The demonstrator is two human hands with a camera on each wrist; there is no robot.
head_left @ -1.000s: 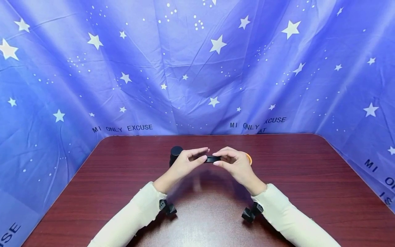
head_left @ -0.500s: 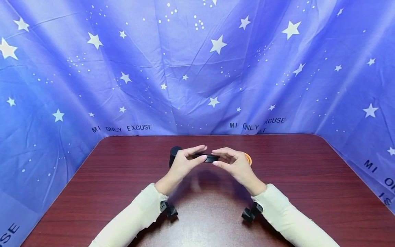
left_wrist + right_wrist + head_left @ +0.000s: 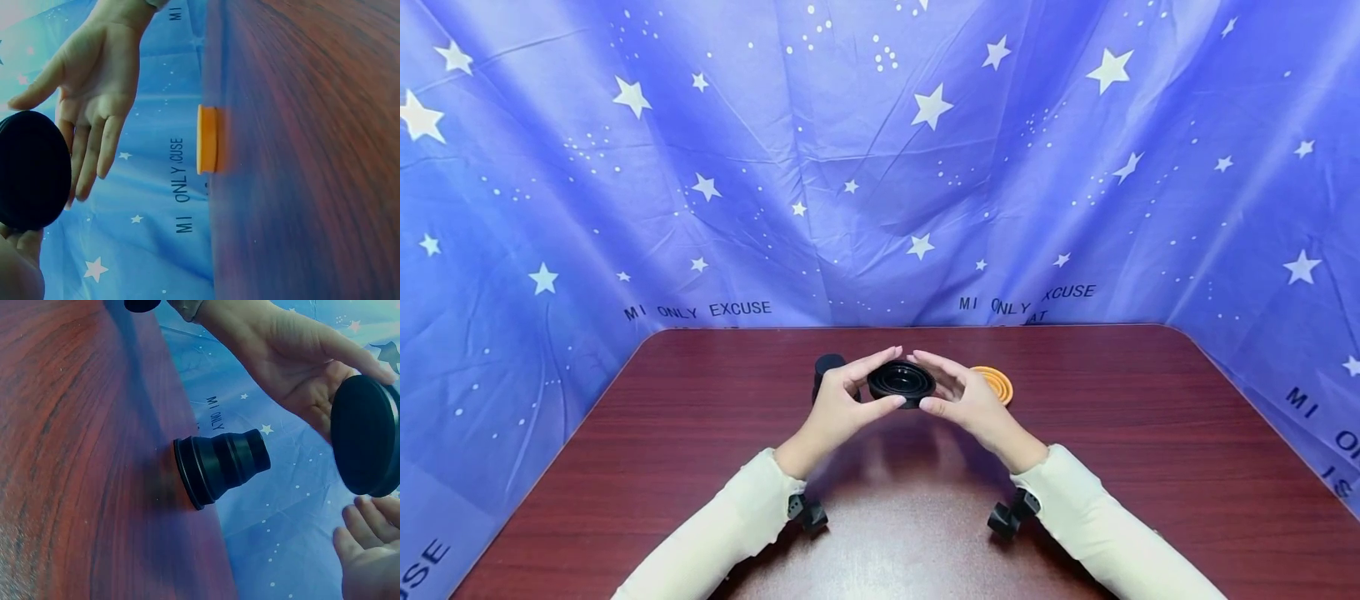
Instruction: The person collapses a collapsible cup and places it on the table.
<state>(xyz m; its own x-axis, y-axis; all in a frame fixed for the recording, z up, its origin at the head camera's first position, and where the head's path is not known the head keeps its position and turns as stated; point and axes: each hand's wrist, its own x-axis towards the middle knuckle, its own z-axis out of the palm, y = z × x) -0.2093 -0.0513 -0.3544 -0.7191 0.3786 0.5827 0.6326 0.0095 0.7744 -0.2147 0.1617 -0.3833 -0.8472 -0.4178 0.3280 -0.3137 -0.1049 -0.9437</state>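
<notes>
Between both hands is a black collapsible cup (image 3: pixel 901 380), folded flat into a disc with concentric rings and held off the table. Its ringed face tilts towards the head camera; both wrist views show its smooth dark side. My left hand (image 3: pixel 838 404) holds the left edge, thumb at the front rim and fingers behind. On the opposite edge my right hand (image 3: pixel 981 410) holds it likewise, its fingers (image 3: pixel 94 150) stretched fairly straight behind the disc.
Behind my left hand a black stepped cup (image 3: pixel 225 464) stands extended, wide end down on the red-brown table (image 3: pixel 1112 400). An orange ringed disc (image 3: pixel 1000 385) lies behind my right hand. A blue star-patterned curtain (image 3: pixel 880 167) borders the table's far side.
The black disc has tipped from edge-on to showing its ringed face. Both hands have turned with it and stay at about the same place.
</notes>
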